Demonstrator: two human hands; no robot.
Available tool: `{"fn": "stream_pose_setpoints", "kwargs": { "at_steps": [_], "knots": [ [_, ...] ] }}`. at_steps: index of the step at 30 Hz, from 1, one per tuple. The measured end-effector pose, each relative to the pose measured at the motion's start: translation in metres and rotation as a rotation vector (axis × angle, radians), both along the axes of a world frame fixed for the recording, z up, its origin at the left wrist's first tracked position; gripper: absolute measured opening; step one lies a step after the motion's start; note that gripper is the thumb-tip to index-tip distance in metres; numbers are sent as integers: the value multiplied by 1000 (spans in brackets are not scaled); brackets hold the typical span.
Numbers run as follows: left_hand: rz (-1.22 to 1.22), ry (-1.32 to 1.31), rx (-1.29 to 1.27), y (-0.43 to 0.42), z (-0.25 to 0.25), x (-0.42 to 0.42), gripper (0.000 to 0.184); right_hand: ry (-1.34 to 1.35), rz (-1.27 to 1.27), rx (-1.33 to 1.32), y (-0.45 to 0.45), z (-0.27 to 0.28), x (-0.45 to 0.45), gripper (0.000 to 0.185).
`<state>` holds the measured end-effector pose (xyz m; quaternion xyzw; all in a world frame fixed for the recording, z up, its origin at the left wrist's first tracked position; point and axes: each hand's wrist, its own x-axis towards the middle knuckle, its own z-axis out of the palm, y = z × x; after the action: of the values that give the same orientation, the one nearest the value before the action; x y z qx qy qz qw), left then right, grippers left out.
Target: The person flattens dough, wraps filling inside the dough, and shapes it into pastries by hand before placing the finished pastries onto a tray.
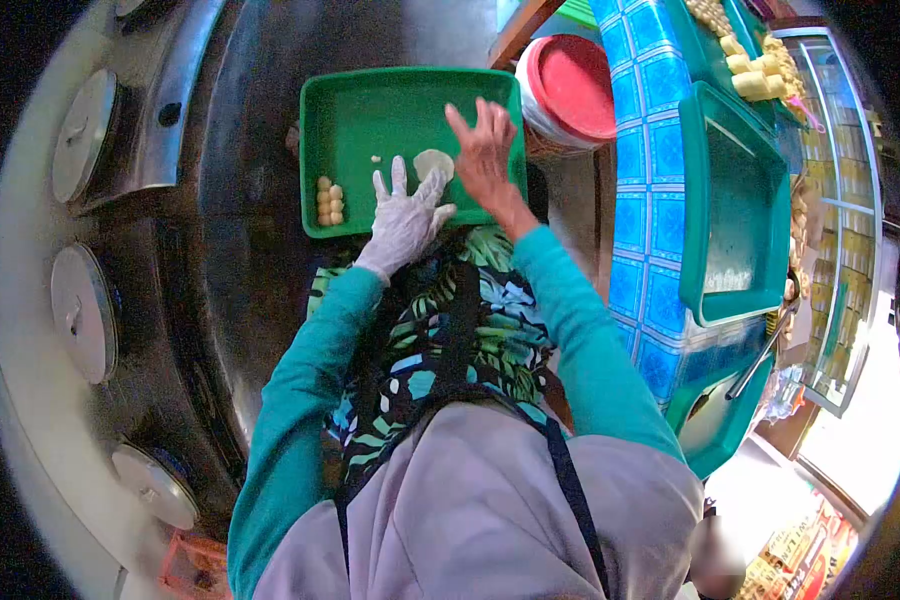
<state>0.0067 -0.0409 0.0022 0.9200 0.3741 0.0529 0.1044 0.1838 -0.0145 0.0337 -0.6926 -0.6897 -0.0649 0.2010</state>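
A green tray (360, 110) lies in front of me at my lap. My left hand (407, 222), in a thin white glove, is spread over the tray's near side, its fingertips at the edge of a flat pale dough round (433, 163). My bare right hand (485, 155) is over the tray's right part, fingers apart and pointing away from me, nothing visible in them. Several small dough balls (330, 203) sit in rows in the tray's near left corner. A tiny dough bit (376, 159) lies near my left fingertips.
On the right stands a table with a blue tiled cover (645, 190), holding another green tray (735, 215) and pale dough pieces (757, 78). A tub with a red lid (575, 88) is beyond my tray. Several round metal lids (83, 313) line the left counter.
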Motion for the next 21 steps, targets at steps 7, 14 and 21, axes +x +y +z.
{"fn": "stream_pose_setpoints", "kwargs": {
  "at_steps": [7, 14, 21],
  "knots": [
    [153, -308, -15, 4, -1, -16, 48, -198, 48, 235, 49, -36, -24, 61],
    [218, -353, 106, -3, -15, -22, 39, -347, 182, 161, 48, -48, -24, 66],
    [232, -305, 62, -4, -12, -24, 43, -376, 205, 132, 44, -53, -35, 62]
  ]
}}
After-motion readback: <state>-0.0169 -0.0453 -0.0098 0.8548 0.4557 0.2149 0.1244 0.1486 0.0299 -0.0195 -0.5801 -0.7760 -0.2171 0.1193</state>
